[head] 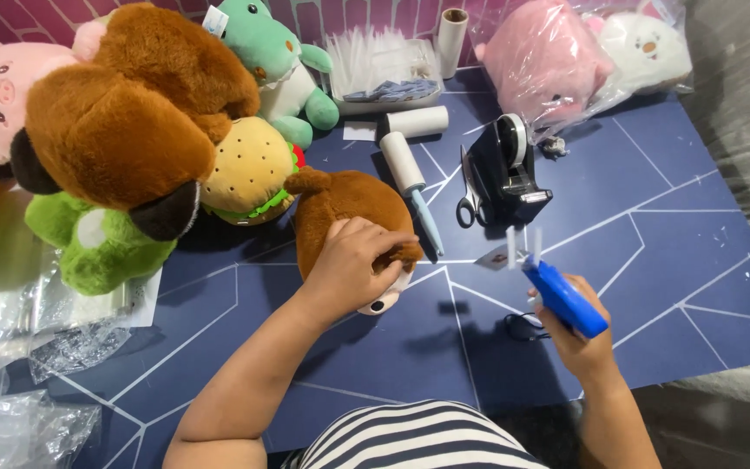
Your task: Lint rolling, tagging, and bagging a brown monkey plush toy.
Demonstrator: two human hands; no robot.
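While the left hand (353, 260) presses down with curled fingers on a small brown plush toy (345, 217) lying near the middle of the desk (670, 252), the right hand (579, 334) is closed around a blue tagging gun (562, 295) held above the desk toward its right side, needle end pointing at a small paper tag (492, 258); a clear plastic tray (384, 74) at the far edge holds a bundle of white plastic fasteners and some flat blue pieces; two clear plastic bags sit at the far right corner, one holding a pink plush (540, 56), the other a white plush (644, 43); crumpled clear bags (19, 382) lie off the near left corner, their contents not discernible; a pile of unbagged plush toys (123, 130) crowds the far left corner, seven by count: one large brown dog, one pink pig, one burger, one teal animal, and two or three green ones, partly hidden; near the middle far side lie two lint rollers (405, 143), one black tape dispenser (509, 169), one pair of scissors (470, 204); one cardboard roll (453, 30) stands by the tray.
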